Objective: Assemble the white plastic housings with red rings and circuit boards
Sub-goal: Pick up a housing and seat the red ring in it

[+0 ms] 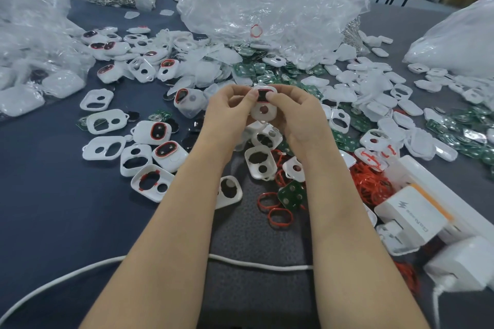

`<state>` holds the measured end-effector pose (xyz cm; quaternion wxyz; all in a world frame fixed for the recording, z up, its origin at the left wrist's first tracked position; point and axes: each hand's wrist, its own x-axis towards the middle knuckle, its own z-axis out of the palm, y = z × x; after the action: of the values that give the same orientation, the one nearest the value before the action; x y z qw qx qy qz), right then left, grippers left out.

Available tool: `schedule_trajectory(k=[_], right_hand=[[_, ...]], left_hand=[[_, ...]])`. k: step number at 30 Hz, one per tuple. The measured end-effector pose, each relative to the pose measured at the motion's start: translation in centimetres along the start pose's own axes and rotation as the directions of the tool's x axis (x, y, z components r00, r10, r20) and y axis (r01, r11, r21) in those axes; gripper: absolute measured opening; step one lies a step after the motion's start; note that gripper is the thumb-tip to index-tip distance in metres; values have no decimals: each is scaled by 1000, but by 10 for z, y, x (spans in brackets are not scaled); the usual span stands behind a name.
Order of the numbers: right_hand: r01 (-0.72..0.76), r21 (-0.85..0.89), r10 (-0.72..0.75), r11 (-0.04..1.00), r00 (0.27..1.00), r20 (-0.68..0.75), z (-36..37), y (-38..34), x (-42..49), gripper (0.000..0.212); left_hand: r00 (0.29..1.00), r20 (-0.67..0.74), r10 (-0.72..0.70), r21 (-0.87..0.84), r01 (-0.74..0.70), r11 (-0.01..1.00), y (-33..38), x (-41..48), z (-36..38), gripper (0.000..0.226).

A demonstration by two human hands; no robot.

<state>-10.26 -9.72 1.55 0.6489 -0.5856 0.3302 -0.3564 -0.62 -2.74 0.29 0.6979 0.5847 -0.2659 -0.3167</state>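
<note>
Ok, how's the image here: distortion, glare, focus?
Head view: wide-angle stretch toward the edges; soft even light, faint shadows; glare patches on the clear bag; left hand, right hand and housing sharp; far background slightly soft.

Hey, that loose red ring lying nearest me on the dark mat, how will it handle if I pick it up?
Probably floppy: the red ring is a thin band lying in an uneven oval, so it should bend easily. Likely very light, given how thin it looks. It may snag on neighbours, judging by the tangled red pile to the right.
</note>
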Motion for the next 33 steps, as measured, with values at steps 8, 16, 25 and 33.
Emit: schedule_trajectory(k=[8,16,25,33], right_hand=[[-162,382,102,910,980,173,-3,-5,-3,30],[-173,327,136,929,982,135,-1,-4,-2,18],[6,248,23,969,993,-113,1,-4,-3,17],[27,256,-19,966,999,-34,2,-7,-4,20]], left_hand=[[979,86,-186,-369,205,907,12,-4,-3,16],[972,99,-213,-365,235,901,11,-4,-3,12],[969,150,-195,-422,241,874,11,-2,-3,12],[960,159,-231,-439,278,854,11,-2,-4,11]])
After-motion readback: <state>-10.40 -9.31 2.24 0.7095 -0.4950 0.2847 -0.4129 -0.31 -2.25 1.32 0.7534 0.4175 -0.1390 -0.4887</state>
